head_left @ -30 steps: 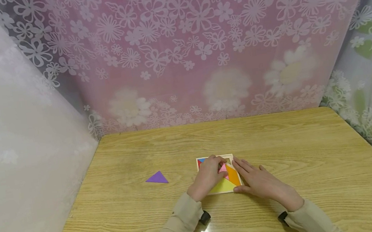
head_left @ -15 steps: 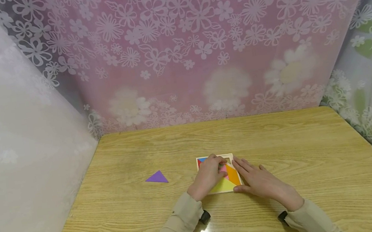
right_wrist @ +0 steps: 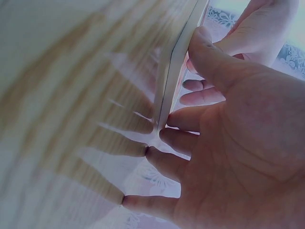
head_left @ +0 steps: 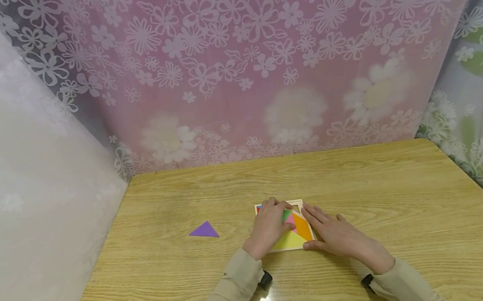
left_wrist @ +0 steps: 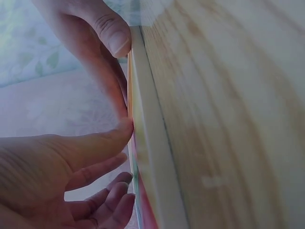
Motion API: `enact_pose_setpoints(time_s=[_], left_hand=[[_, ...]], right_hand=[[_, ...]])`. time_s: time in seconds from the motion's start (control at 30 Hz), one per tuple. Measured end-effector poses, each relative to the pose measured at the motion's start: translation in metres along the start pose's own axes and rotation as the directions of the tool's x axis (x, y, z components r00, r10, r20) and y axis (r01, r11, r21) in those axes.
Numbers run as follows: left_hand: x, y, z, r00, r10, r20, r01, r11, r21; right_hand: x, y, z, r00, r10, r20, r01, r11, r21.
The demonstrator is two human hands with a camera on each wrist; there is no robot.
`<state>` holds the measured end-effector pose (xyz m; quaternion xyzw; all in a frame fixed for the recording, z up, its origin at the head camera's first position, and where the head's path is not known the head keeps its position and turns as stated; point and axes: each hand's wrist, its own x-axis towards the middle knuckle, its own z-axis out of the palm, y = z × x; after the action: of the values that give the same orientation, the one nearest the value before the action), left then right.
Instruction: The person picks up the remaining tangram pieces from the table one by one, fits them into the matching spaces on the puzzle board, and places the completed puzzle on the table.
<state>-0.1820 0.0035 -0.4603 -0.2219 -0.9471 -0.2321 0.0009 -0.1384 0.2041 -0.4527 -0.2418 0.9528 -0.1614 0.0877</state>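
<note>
A square tangram tray point(head_left: 294, 201) lies on the table, holding a yellow piece point(head_left: 289, 243), an orange piece point(head_left: 303, 227), a pink piece point(head_left: 290, 220) and a green piece point(head_left: 286, 213). My left hand point(head_left: 266, 228) arches over its left half, fingers loosely bent; in the left wrist view the thumb point(left_wrist: 107, 143) touches the tray's face. Red and blue corners peep out behind that hand. Along the tray's right edge rests my right hand point(head_left: 338, 236), its fingers straight and its thumb point(right_wrist: 205, 47) at the near corner.
Left of the tray, a purple triangle point(head_left: 205, 230) lies by itself on the wooden table point(head_left: 185, 286). Flowered cloth point(head_left: 235, 96) hangs behind the table, and more cloth stands at both sides.
My left fingers have shifted slightly up and left over the tray, so more of the green piece shows. The right hand and the purple triangle stay where they were.
</note>
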Motion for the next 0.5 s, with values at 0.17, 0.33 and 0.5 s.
enact_pose_setpoints(time_s=[0.17, 0.33, 0.5], left_hand=[[0.001, -0.005, -0.004, 0.997, 0.013, -0.072, -0.013, 1.000, -0.005], [0.000, -0.014, -0.014, 0.991, 0.033, -0.131, -0.040, 0.998, -0.055], [-0.005, -0.025, -0.028, 0.985, 0.007, -0.173, -0.027, 0.993, -0.117]], right_hand=[[0.000, 0.000, 0.000, 1.000, 0.003, 0.005, -0.003, 1.000, 0.004], [0.000, 0.000, 0.000, 1.000, 0.012, 0.007, -0.012, 1.000, 0.005], [0.001, 0.000, 0.000, 1.000, 0.013, 0.007, -0.013, 1.000, -0.002]])
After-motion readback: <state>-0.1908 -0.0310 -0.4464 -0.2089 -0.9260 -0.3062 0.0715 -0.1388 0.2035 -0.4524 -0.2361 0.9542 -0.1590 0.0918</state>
